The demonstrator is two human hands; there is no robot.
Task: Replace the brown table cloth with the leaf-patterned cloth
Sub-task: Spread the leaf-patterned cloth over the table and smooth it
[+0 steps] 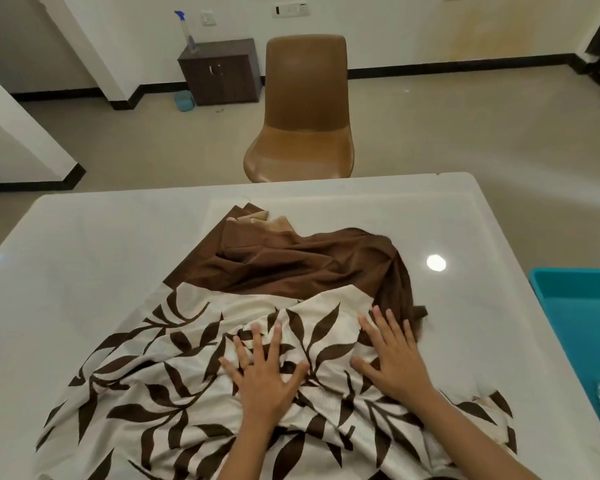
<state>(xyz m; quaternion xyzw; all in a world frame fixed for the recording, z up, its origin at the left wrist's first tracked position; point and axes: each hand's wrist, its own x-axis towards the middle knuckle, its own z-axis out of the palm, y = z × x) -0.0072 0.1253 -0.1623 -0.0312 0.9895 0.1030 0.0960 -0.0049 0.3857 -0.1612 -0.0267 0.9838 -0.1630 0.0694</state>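
head view: left hand (264,382) and right hand (394,358), fingers spread flat, press cream leaf-patterned cloth (174,403) overlapping crumpled brown table cloth (302,265).

- the glossy white table (94,244) lies bare along its left edge and across the far edge, open for a hand to pass.
- a crumpled brown cloth (302,265) heaps up mid-table, just beyond the rumpled cream cloth with dark leaf print (174,403), which fills the near middle.
- left hand (265,379) and right hand (394,358) lie flat, fingers spread, on the leaf cloth.
- a teal plastic tray (575,306) blocks the right edge; bare table separates it from the cloths.
- a tan moulded chair (302,109) stands just past the far edge.
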